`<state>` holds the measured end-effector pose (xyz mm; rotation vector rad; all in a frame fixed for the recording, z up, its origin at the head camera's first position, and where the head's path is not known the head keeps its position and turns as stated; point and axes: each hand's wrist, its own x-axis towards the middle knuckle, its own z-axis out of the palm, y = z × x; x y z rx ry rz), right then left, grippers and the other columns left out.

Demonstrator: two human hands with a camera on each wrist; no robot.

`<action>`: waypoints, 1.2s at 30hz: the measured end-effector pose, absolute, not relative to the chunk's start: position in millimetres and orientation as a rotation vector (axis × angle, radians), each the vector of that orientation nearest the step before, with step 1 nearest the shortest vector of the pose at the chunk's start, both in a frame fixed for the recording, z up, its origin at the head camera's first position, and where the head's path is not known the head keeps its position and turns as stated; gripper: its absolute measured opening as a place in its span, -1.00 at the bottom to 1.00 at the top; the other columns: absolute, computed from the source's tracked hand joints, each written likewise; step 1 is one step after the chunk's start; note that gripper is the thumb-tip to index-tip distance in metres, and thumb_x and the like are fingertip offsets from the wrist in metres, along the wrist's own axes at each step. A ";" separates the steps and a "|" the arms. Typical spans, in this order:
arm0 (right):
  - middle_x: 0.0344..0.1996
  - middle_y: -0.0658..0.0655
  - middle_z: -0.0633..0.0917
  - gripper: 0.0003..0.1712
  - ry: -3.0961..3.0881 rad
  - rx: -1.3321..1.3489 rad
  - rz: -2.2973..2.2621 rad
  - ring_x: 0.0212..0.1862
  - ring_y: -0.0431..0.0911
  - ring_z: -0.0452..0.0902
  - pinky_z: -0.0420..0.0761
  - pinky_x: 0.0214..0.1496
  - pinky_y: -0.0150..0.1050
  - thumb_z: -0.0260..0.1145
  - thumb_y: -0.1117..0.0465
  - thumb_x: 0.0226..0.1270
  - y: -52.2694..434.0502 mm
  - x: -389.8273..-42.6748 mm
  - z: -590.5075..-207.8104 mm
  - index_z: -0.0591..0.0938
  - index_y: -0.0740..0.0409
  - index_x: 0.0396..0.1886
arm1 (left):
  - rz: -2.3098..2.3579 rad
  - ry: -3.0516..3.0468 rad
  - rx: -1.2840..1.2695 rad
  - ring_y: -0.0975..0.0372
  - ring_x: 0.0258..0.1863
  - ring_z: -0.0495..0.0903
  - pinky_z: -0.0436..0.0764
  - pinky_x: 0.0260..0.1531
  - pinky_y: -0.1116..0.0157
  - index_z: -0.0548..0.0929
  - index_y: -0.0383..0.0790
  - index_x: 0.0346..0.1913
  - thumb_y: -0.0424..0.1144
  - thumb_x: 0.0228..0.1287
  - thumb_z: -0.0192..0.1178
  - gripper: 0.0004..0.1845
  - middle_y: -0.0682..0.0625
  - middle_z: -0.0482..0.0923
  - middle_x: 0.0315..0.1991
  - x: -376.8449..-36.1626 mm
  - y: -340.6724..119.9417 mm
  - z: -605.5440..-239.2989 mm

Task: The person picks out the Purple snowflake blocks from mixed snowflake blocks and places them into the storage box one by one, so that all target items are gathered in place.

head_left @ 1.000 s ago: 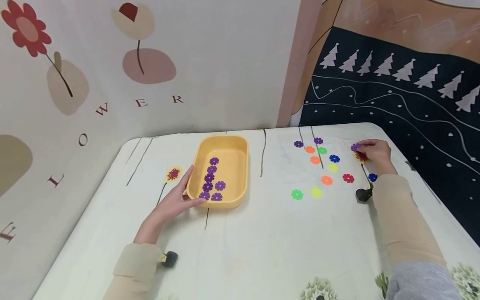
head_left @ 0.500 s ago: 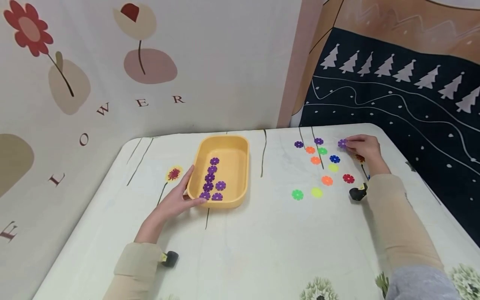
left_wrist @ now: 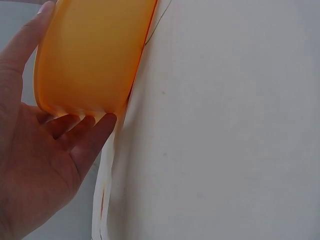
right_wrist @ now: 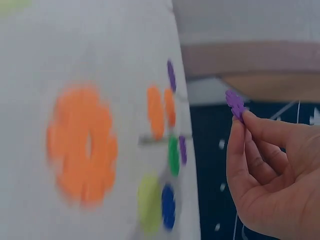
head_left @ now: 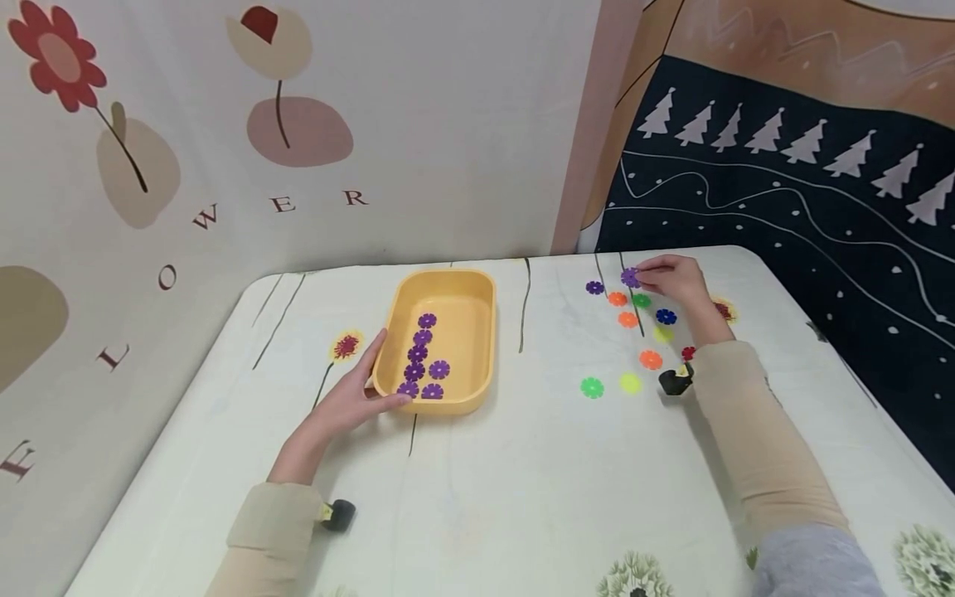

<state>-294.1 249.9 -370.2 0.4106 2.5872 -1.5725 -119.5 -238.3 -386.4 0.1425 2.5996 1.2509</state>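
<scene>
My left hand (head_left: 346, 406) grips the near left corner of a yellow plastic tray (head_left: 464, 323), thumb over the near rim and fingers along the side wall. Inside the tray lie several purple flower-shaped discs (head_left: 416, 354), most of them in a line along the left. At the far right of the table, my right hand (head_left: 675, 280) pinches one purple flower-shaped disc (right_wrist: 234, 104) between thumb and index finger. The right wrist view shows that disc raised off the tablecloth, its edge sticking out past the fingertips.
Loose discs lie below and left of the right hand: orange (head_left: 651, 360), green (head_left: 592, 387), yellow (head_left: 630, 382), blue (head_left: 666, 317) and purple (head_left: 594, 288). A red disc (head_left: 688, 354) is partly behind the right forearm. Printed fabric walls rise behind the table.
The right hand has moved left across the far side of the table with the purple disc pinched in it. The left hand and the tray have stayed in place.
</scene>
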 end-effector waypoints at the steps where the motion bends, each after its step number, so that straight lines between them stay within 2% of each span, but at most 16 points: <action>1: 0.11 0.22 0.67 -0.62 2.588 0.379 -1.575 -0.16 -0.24 0.63 0.69 0.06 -0.41 0.28 0.20 0.44 244.9 -294.2 -369.1 0.61 0.20 0.19 | 1.250 2.599 0.139 -0.17 0.43 0.32 0.48 0.34 -0.08 -0.32 0.11 0.62 -0.05 0.22 0.41 0.20 -0.23 -0.23 0.63 -119.5 -238.3 -386.4; 5: 0.17 0.31 0.61 -0.60 2.595 0.232 -1.565 -0.13 -0.23 0.63 0.68 0.06 -0.44 0.23 0.20 0.48 222.8 -290.6 -360.3 0.57 0.25 0.22 | 1.247 2.602 0.133 -0.17 0.43 0.31 0.47 0.35 -0.08 -0.32 0.11 0.62 -0.04 0.22 0.41 0.20 -0.24 -0.22 0.63 -119.5 -238.7 -386.7; 7: 0.17 0.32 0.61 -0.60 2.587 0.167 -1.586 -0.18 -0.28 0.63 0.69 0.00 -0.50 0.25 0.20 0.47 211.4 -288.5 -355.0 0.58 0.27 0.21 | 1.246 2.603 0.136 -0.18 0.42 0.32 0.47 0.35 -0.09 -0.33 0.10 0.62 -0.03 0.22 0.40 0.20 -0.25 -0.22 0.63 -119.4 -239.2 -386.7; 11: 0.14 0.32 0.63 -0.62 2.557 0.062 -1.619 -0.23 -0.34 0.62 0.68 -0.09 -0.56 0.28 0.23 0.44 187.9 -286.7 -345.8 0.61 0.29 0.17 | 1.246 2.603 0.131 -0.18 0.42 0.32 0.47 0.35 -0.09 -0.32 0.11 0.62 -0.03 0.22 0.41 0.20 -0.24 -0.21 0.63 -119.5 -239.4 -386.8; 15: 0.06 0.28 0.69 -0.67 2.535 0.000 -1.618 -0.23 -0.30 0.64 0.69 -0.13 -0.55 0.31 0.23 0.41 163.8 -287.9 -341.4 0.65 0.26 0.11 | 1.247 2.600 0.118 -0.16 0.43 0.31 0.48 0.35 -0.09 -0.31 0.14 0.62 -0.04 0.21 0.41 0.20 -0.21 -0.22 0.64 -119.3 -239.0 -387.0; 20: -0.09 0.20 0.72 -0.70 2.466 -0.102 -1.663 -0.25 -0.28 0.65 0.74 -0.09 -0.43 0.33 0.29 0.37 130.7 -284.4 -335.7 0.66 0.31 0.05 | 1.248 2.599 0.122 -0.16 0.42 0.33 0.48 0.34 -0.09 -0.32 0.14 0.62 -0.02 0.20 0.42 0.21 -0.21 -0.22 0.64 -119.1 -239.2 -387.4; 28: -0.09 0.23 0.70 -0.77 2.418 -0.305 -1.604 -0.13 -0.07 0.67 0.75 0.07 -0.19 0.36 0.29 0.35 72.9 -267.7 -333.5 0.69 0.27 -0.04 | 1.242 2.603 0.130 -0.16 0.41 0.35 0.49 0.33 -0.08 -0.32 0.13 0.62 -0.02 0.20 0.42 0.21 -0.22 -0.20 0.63 -119.5 -240.2 -387.8; 33: -0.14 0.25 0.73 -0.83 2.377 -0.418 -1.561 -0.14 -0.02 0.68 0.73 0.12 -0.04 0.36 0.32 0.34 40.9 -256.9 -336.8 0.71 0.27 -0.11 | 1.238 2.601 0.123 -0.16 0.41 0.34 0.48 0.34 -0.07 -0.32 0.14 0.62 -0.01 0.19 0.42 0.21 -0.22 -0.20 0.63 -119.8 -240.0 -387.5; 36: -0.18 0.23 0.75 -0.88 2.391 -0.495 -1.497 -0.17 -0.04 0.69 0.74 0.10 -0.03 0.35 0.34 0.35 25.2 -251.4 -339.5 0.72 0.25 -0.16 | 1.234 2.599 0.124 -0.17 0.43 0.32 0.47 0.35 -0.07 -0.33 0.12 0.62 -0.01 0.20 0.42 0.21 -0.24 -0.20 0.63 -119.8 -239.7 -387.1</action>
